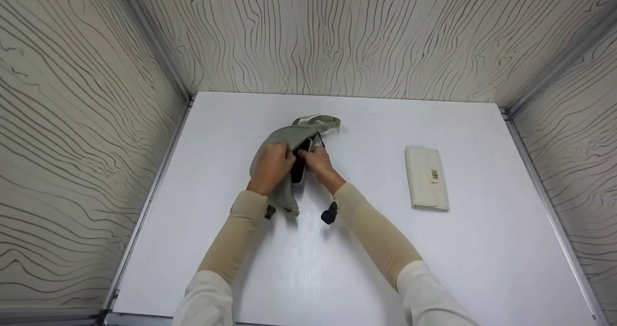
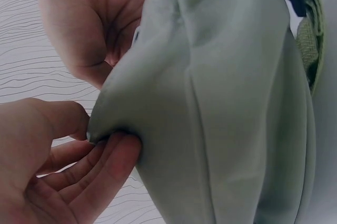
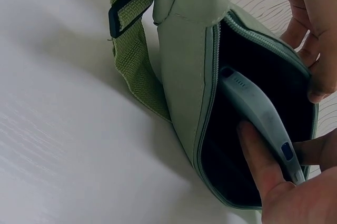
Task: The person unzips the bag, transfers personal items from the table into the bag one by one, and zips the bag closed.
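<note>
A grey-green zippered waist bag point(image 1: 274, 140) is held up over the white table. My left hand point(image 1: 272, 167) pinches the edge of its opening, as the left wrist view shows with the fabric point(image 2: 210, 97) between thumb and fingers. With my right hand point(image 1: 318, 161) I grip a phone point(image 3: 258, 105) between thumb and fingers. The phone sits partly inside the unzipped mouth of the bag, its side edge facing the right wrist view. In the head view its dark screen point(image 1: 298, 170) shows between both hands. How deep the bag's inside goes is hidden in shadow.
A cream quilted wallet point(image 1: 424, 179) with a gold clasp lies to the right on the white table point(image 1: 482, 249). The bag's green strap point(image 3: 134, 71) with a black buckle hangs beside it. Wood-patterned panels point(image 1: 328, 36) enclose the table at the back and sides.
</note>
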Motion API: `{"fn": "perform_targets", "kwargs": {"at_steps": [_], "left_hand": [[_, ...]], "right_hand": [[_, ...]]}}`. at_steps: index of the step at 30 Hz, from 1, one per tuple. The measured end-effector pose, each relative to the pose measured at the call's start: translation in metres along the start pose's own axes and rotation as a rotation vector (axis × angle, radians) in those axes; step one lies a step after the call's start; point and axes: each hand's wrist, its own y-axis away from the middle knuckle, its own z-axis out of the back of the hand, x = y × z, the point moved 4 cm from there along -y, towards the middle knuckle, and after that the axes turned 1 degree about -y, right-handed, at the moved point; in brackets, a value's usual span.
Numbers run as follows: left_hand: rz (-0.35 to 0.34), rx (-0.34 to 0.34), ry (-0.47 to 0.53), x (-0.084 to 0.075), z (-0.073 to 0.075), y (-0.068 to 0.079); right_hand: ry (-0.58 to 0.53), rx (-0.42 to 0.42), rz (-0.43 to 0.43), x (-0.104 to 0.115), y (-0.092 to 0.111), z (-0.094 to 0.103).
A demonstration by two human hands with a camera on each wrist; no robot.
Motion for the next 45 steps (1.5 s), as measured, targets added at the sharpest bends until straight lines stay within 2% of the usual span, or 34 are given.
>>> {"fn": "perform_targets", "kwargs": {"at_steps": [5, 18, 26, 45], "left_hand": [[-0.006, -0.005, -0.007, 0.0, 0.0, 0.0], [0.01, 0.009, -0.001, -0.001, 0.0, 0.0], [0.019, 0.019, 0.013, 0.001, -0.001, 0.001], [-0.016, -0.003, 0.017, 0.001, -0.002, 0.0]], "right_hand": [[-0.03, 0.024, 0.002, 0.0, 0.0, -0.001], [-0.03, 0.007, 0.002, 0.001, -0.001, -0.006], [-0.065, 0.053, 0.01, 0.0, -0.001, -0.011], [-0.155, 0.086, -0.04, 0.001, -0.005, -0.013]]}}
